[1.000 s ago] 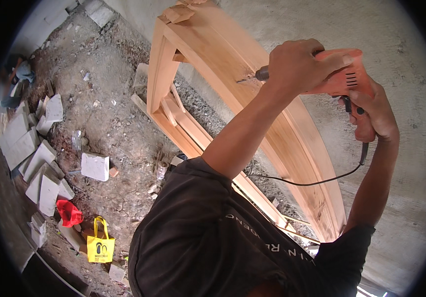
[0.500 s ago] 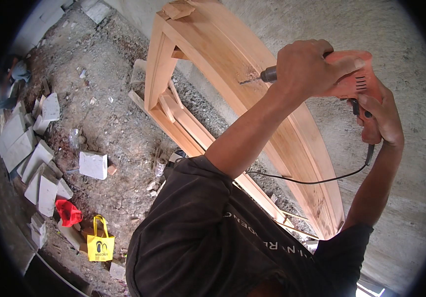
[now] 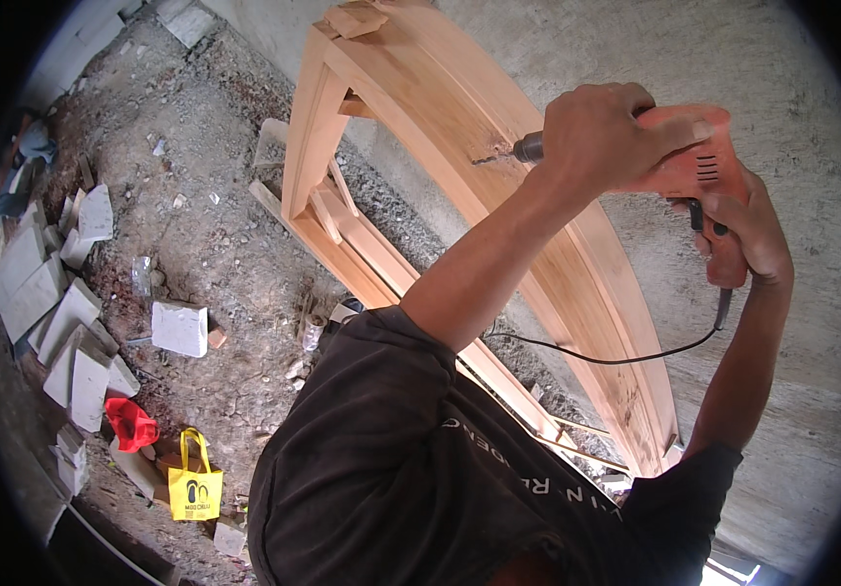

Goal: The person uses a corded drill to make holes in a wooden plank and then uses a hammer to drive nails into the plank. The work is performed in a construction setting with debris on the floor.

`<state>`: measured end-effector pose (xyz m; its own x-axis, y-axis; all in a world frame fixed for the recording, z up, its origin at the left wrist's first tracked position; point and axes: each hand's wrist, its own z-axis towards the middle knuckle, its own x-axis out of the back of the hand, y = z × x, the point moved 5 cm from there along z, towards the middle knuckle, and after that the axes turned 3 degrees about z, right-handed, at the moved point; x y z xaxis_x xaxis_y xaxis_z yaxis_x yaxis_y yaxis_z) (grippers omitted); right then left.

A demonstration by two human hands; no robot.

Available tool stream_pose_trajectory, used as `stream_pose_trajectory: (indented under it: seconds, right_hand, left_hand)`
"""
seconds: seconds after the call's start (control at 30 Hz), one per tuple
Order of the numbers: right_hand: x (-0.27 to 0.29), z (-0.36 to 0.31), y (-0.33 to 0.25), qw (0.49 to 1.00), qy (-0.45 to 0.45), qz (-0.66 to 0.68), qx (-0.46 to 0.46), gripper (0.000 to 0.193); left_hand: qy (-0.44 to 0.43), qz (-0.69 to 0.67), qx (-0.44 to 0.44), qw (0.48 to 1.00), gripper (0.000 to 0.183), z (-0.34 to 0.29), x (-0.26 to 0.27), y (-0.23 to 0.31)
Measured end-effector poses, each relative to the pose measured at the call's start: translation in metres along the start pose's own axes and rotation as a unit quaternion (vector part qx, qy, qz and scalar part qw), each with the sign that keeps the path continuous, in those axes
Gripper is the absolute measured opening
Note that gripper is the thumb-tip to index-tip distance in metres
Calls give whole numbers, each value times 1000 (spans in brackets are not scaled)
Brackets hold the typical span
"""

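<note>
"Watching that orange drill (image 3: pixel 679 174), held in front of the wooden frame (image 3: pixel 420 112) by the wall (image 3: pixel 791 107), do you see trouble?"

"The thin bit (image 3: pixel 492 158), mostly; it lies before the frame with wood crumbs (image 3: pixel 489 143) about it, though I can't tell whether its tip is biting; meeting the wood at a slant, it could skid or snap."

"And the hands?"

"The left hand (image 3: pixel 591 132) is wrapped snugly over the drill's front, thumb along the casing; it sits right behind the chuck (image 3: pixel 530 147), so a forward slip could scrape fingers; the right hand (image 3: pixel 757 230) is curled round the handle (image 3: pixel 726 266); whether the trigger (image 3: pixel 697 215) is pressed, I can't say."

"Anything else?"

"The black cord (image 3: pixel 625 362); it droops from the handle across the frame, passing near the left forearm (image 3: pixel 498 254); a snag there might tug the drill off line; if the bit jammed, those raised wrists could be twisted."
</note>
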<state>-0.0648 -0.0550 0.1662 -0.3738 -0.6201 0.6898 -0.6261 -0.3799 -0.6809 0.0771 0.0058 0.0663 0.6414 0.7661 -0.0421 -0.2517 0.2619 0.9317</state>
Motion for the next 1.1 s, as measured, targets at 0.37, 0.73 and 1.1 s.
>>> stream_pose_trajectory:
  seconds: [0.37, 0.73, 1.1]
  right_hand:
    - [-15, -23, 19, 1000, 11, -1, -21, 39]
    - [-67, -88, 96, 973, 102, 189, -83, 36]
    - [-81, -100, 117, 955, 121, 246, -113, 27]
  left_hand:
    - [-65, 25, -7, 998, 56, -19, 1, -2]
    - [-245, 90, -133, 956, 75, -59, -27, -9]
    - [-256, 97, -203, 940, 56, -70, -27, -10]
